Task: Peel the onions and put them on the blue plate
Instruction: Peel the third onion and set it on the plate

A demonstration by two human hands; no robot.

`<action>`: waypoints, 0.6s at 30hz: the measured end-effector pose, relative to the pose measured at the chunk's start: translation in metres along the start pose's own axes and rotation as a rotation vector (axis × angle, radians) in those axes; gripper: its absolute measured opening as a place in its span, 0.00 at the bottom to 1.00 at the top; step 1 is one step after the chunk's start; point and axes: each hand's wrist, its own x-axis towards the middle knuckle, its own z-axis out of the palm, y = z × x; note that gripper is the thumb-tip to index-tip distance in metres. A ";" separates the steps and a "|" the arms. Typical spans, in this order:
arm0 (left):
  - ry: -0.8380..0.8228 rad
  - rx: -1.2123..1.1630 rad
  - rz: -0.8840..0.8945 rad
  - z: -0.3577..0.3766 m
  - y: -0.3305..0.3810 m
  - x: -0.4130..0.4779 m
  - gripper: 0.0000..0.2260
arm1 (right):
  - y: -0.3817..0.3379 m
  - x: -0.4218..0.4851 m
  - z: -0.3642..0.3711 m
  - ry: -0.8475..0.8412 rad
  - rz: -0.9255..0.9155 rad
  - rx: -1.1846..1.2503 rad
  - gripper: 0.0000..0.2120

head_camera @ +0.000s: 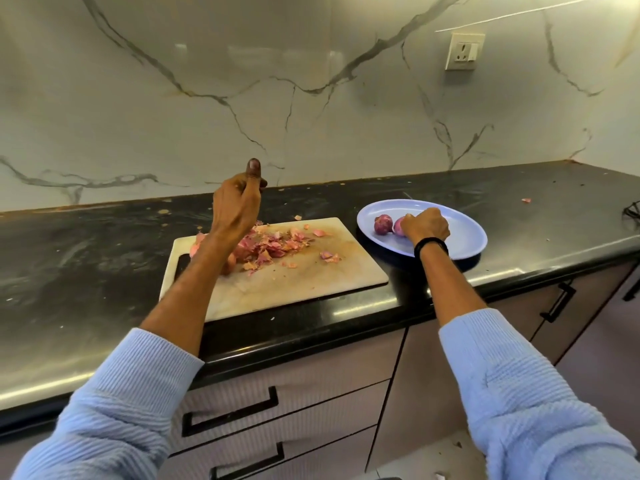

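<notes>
Curling down over a peeled onion [399, 226], the right hand [427, 225] sits on the blue plate [464, 237], fingers closed round the bulb so that only its left side shows. Just beside it on the same plate lies another onion [383, 225], purple and free of loose skin, clear of the hand. A black band [431, 245] circles the right wrist. The left hand [239, 202] hangs above the far edge of the cutting board [311, 282], seen from the back, fingers curled inward and the thumb [254, 168] pointing up; whether anything is pinched inside cannot be told. Beneath that hand and forearm a heap of pink and tan onion peels [273, 244] is spread over the board's far half, and a rounded orange-brown piece [229, 263] is partly hidden by the forearm. Both arms wear light blue sleeves [519, 393]. The board lies on the black surface [86, 254], with the plate just to its right near the front edge. A stray peel [526, 200] lies farther right. Behind rises a veined marble wall [311, 81] with a socket [464, 51]; below the surface are drawers [294, 393] with black handles.
</notes>
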 end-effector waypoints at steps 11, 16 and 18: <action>0.109 -0.124 -0.155 -0.018 0.001 0.009 0.29 | -0.068 -0.059 0.038 -0.008 -0.463 0.201 0.09; 0.214 -0.296 -0.354 -0.039 -0.011 0.019 0.33 | -0.118 -0.111 0.052 -0.532 -0.819 0.155 0.11; 0.261 -0.377 -0.423 -0.047 -0.013 0.022 0.34 | -0.132 -0.131 0.060 -0.687 -0.944 0.028 0.14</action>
